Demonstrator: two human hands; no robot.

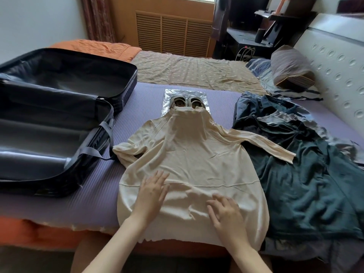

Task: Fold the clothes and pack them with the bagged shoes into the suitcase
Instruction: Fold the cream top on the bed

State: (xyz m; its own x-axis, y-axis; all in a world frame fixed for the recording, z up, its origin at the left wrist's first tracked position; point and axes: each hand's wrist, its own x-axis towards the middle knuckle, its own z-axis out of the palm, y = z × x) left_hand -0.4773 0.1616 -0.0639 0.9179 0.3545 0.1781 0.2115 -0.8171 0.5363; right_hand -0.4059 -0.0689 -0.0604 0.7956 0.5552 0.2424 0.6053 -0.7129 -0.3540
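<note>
A cream turtleneck sweater point(189, 154) lies spread flat on the purple mat, its hem hanging over the bed's near edge. My left hand point(151, 194) rests flat on its lower part with fingers straight. My right hand point(226, 213) lies on the sweater to the right, fingers spread. Beyond the collar sits a pair of white shoes point(186, 101) on a clear plastic bag point(169, 95); the collar covers their near ends. An open dark suitcase point(59, 119) lies at the left with nothing inside. A heap of dark clothes point(295, 164) lies to the right, under the sweater's right sleeve.
The purple mat point(137, 107) covers the bed's near half. A striped pillow point(291, 69) leans against the white headboard point(338, 66) at the far right. An orange blanket point(94, 48) lies at the far left. A slatted radiator cover point(173, 32) stands behind the bed.
</note>
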